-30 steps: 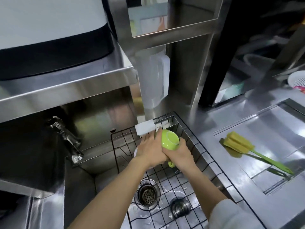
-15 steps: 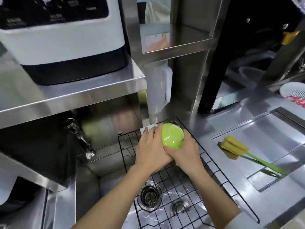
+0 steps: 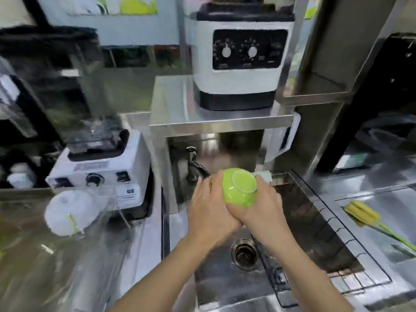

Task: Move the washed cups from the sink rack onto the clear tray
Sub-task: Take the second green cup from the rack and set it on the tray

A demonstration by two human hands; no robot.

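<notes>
Cups were already waiting on the clear tray (image 3: 112, 199) at the far left of the counter (image 3: 33, 255): one white cup (image 3: 69, 212) lay there upside down, with something thin and green at its edge, too blurred to name. That was where your load had to go, so you needed to carry it leftward, over the steel edge of the sink (image 3: 213, 278), and set it down just beside the white one without knocking it. I judge the tray wall was hard to see, because it is transparent, so it was wise to come in high and lower slowly.

Your left hand (image 3: 211, 212) was cupped against the side of the green cup (image 3: 239, 188), fingers closed around it. Your right hand (image 3: 263, 210) held it from below and behind, fingers also wrapped on it. The cup was lifted above the sink, at the left end of the sink rack (image 3: 315, 233), clear of the wires. It was turned bottom up toward you, with a pale ring at the foot, glossy lime green and probably wet, so it could slip; a firm two-handed hold was right. I could not see a handle. A white thing (image 3: 263, 175) showed just behind the cup; I cannot tell if it was another cup.
</notes>
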